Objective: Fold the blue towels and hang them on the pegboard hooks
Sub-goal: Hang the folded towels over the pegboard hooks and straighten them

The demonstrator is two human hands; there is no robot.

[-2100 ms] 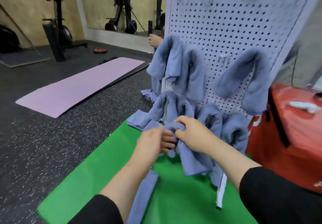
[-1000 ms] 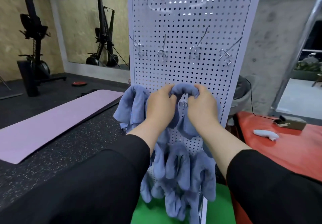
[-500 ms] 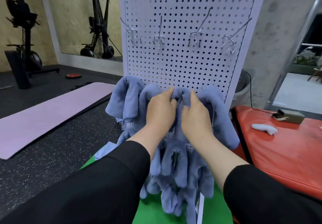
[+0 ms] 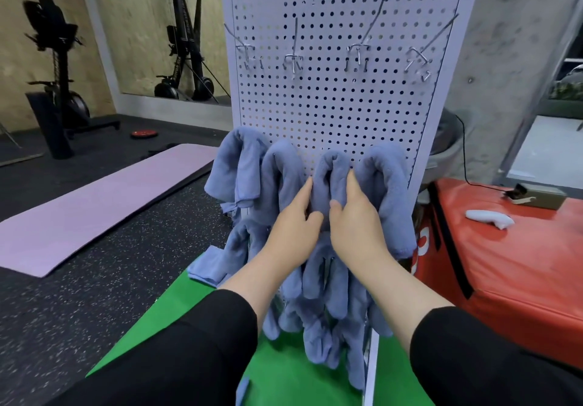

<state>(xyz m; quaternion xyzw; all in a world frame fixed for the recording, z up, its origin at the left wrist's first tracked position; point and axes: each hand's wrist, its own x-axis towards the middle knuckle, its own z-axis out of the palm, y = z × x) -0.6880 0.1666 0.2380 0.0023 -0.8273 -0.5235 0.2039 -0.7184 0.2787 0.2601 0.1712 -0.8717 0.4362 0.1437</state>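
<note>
A white pegboard [image 4: 340, 108] stands upright in front of me with a row of bare metal hooks [image 4: 358, 53] near its top. Several folded blue towels hang in a row at mid height and more hang below them. My left hand [image 4: 295, 228] and my right hand [image 4: 355, 221] pinch the third towel [image 4: 331, 178] of the mid row from either side, just under its fold over the hook. The hook under it is hidden. Another blue towel [image 4: 205, 266] lies on the green mat at the board's foot.
A green mat [image 4: 189, 317] covers the floor under me. A lilac exercise mat [image 4: 94, 197] lies to the left on black rubber flooring. A red padded box [image 4: 511, 257] with a white object on it stands right. Gym machines line the back wall.
Both hands lifted a folded towel from the green mat up to the pegboard, set it over a mid-row hook, then slid down its sides. The view rose to face the board.
</note>
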